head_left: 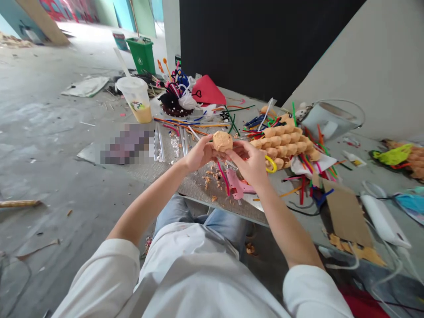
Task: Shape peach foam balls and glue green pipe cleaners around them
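Observation:
A small, rounded tan piece (223, 141) with a rough surface is held up over the table's near side. My left hand (200, 153) grips it from the left, fingers closed on its edge. From the other side my right hand (249, 160) pinches it between thumb and fingers. Beside my right hand shows a yellow ring-shaped handle (271, 164); whether the hand touches it I cannot tell. Below the hands lies a pink glue gun (237, 184), with a magenta pipe cleaner (224, 179) next to it. Tan crumbs (209, 179) are scattered on the tabletop.
Egg-crate-shaped tan sheets (285, 143) lie right of my hands among coloured pipe cleaners. A tilted metal bucket (327, 121) sits at the back right. A plastic cup (137, 99) with yellow liquid stands at the left. A white power strip (386, 221) and cables lie far right.

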A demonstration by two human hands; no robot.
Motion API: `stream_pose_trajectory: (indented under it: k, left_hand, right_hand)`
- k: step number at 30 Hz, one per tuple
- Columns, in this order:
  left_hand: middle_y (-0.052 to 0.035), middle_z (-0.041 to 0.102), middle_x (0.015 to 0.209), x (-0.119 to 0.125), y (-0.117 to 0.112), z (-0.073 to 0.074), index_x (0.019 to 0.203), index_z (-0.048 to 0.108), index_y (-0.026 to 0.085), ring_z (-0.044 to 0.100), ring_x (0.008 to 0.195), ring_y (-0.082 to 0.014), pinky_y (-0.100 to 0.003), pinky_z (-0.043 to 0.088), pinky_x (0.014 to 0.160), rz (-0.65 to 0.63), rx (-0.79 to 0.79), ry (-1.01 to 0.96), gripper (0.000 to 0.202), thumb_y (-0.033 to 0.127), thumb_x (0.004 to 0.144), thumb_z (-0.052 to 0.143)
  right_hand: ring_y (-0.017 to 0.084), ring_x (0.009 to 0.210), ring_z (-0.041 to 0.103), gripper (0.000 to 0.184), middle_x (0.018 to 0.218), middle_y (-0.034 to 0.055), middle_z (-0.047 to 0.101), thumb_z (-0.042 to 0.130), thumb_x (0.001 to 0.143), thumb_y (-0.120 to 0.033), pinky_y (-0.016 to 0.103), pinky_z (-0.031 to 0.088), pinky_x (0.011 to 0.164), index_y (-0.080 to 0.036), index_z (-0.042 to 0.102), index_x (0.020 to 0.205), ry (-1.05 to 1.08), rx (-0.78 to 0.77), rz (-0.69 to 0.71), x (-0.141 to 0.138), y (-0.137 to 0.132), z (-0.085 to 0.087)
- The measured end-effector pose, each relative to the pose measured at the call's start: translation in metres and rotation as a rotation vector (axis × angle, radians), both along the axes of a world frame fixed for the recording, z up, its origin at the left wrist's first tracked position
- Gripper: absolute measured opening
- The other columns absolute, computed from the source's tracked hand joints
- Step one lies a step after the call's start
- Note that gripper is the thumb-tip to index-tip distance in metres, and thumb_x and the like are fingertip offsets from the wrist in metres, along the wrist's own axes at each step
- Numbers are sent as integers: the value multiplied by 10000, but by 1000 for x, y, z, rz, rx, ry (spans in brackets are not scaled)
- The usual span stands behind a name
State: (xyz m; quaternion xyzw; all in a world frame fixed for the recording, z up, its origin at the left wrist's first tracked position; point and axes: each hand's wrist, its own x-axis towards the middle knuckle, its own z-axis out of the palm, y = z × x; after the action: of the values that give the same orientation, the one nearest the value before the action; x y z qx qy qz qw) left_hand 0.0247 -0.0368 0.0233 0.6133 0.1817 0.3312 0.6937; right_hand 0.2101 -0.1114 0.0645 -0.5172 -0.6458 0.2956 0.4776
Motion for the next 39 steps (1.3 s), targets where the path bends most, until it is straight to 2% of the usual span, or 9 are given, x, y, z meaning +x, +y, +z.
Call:
stream_pose_trajectory:
  k: [2,4,7,9,12,15,24,30,39]
  left_hand:
    - [-125,813,907,1,0,-1,858,761,195,704,814,-210,-329,467,675,22,77,117,861,890,845,253]
    - [-121,795,842,2,1,-2,794,751,183,661,737,-187,-327,442,657,153,143,230,932,945,817,215]
    - [-85,767,835,1,1,-2,794,732,185,620,734,-163,-312,445,670,482,253,226,803,915,820,398]
    - [-69,775,982,-2,2,1,940,743,204,651,858,-166,-296,492,736,601,335,129,627,801,823,591]
    - [-64,736,1298,-9,2,4,1210,714,281,674,1139,-188,-281,543,849,553,458,34,516,597,807,774]
    - [-63,701,1404,-12,1,4,1286,698,324,664,1265,-211,-279,562,856,463,532,11,539,503,795,826]
    - [-62,785,1181,-8,-1,4,1098,752,260,705,1107,-211,-318,507,852,589,530,96,517,518,678,907]
    - [-54,789,1174,-9,1,4,1076,748,249,700,1048,-179,-290,478,807,536,408,85,545,482,624,943]
    - [-19,812,1094,-4,-1,5,995,772,247,684,910,-136,-259,410,698,577,459,80,448,444,627,935]
  right_hand:
    - [185,751,638,404,806,15,707,754,822,-598,336,516,732,-240,699,1002,29,-20,-11,2,3,-7]
    - [162,679,578,454,746,1,663,753,795,-649,314,476,651,-235,698,973,70,-61,-20,5,7,-13]
    - [122,564,465,567,648,-29,574,741,729,-763,282,387,535,-231,676,914,151,-143,-7,11,14,-19]
    - [98,501,368,608,575,-54,481,728,699,-818,269,300,477,-231,648,839,191,-198,25,15,18,-20]
    - [82,465,268,638,520,-73,372,723,675,-854,272,208,452,-237,566,711,224,-262,87,20,20,-20]
    - [76,466,255,666,520,-71,359,730,661,-865,274,187,458,-237,506,653,241,-293,130,21,19,-20]
    - [70,478,268,635,509,-78,387,768,661,-826,275,211,472,-222,578,700,264,-292,122,10,10,-17]
    - [76,528,308,639,551,-75,406,780,647,-819,273,267,502,-210,601,720,250,-239,94,5,6,-16]
    - [74,541,346,668,563,-65,424,767,638,-844,265,247,491,-208,567,690,238,-210,114,7,6,-15]
